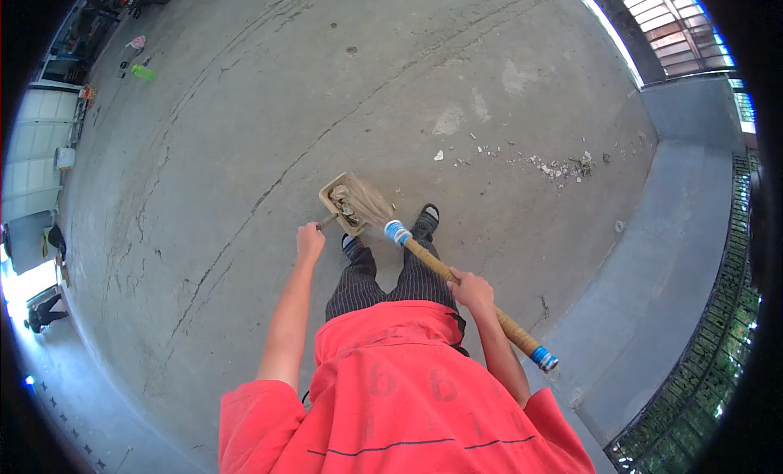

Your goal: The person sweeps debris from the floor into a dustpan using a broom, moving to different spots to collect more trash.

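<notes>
In the middle of the frame, the dustpan lies just up and to the right of the left grip, and the broom passes through the right grip, its bristles up and to the left of that hand. The broom's long axis runs diagonally, from its blue-and-white taped end at lower right to the bristles near the centre, which point to the upper left and overlap the dustpan's right side. The dustpan's short handle slants to the lower left, into the left hand. The left grip is closed around that handle; the right grip is wrapped about the tan shaft, partway along it. Some debris lies in the pan; whether the bristles touch it, I cannot tell. Right of centre, a scattered heap of pale rubble lies on the concrete floor, well apart from the broom.
</notes>
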Demonstrator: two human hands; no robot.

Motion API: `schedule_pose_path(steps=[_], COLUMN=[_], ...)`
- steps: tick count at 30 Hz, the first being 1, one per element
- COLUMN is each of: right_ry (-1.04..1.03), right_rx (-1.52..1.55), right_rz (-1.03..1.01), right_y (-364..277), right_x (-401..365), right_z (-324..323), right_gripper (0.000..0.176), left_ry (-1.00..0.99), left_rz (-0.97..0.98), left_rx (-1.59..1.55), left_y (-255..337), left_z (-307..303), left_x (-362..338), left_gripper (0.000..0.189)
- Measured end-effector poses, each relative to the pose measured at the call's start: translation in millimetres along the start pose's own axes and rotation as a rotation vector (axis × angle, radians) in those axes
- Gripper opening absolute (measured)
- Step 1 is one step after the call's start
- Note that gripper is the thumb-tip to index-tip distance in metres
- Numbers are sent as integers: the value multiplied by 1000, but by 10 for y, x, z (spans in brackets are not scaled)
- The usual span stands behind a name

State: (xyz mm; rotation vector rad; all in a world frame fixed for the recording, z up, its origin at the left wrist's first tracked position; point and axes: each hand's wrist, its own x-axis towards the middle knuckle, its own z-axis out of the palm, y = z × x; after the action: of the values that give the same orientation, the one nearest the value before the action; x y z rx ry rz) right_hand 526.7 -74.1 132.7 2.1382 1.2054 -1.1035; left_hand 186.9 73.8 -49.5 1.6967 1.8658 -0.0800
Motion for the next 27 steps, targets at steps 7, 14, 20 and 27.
schedule_pose_path(steps=[7, 14, 20, 27], right_ry=[-69, 89, 128, 122], right_rx=[127, 148, 103, 70], right_rz=[93, 330, 371, 298], right_y=[239, 441, 435, 17], right_x=[-240, -309, -183, -397], right_z=[-51, 141, 466, 716], right_gripper=[42, 42, 39, 39], left_ry=[-11, -42, -56, 20], left_rz=[0, -1, 87, 200], left_rx=[-2, 55, 155, 136], left_y=[-71, -145, -241, -425], left_z=[-9, -141, -180, 27], left_x=[-40, -136, -122, 3], left_gripper=[22, 22, 23, 23])
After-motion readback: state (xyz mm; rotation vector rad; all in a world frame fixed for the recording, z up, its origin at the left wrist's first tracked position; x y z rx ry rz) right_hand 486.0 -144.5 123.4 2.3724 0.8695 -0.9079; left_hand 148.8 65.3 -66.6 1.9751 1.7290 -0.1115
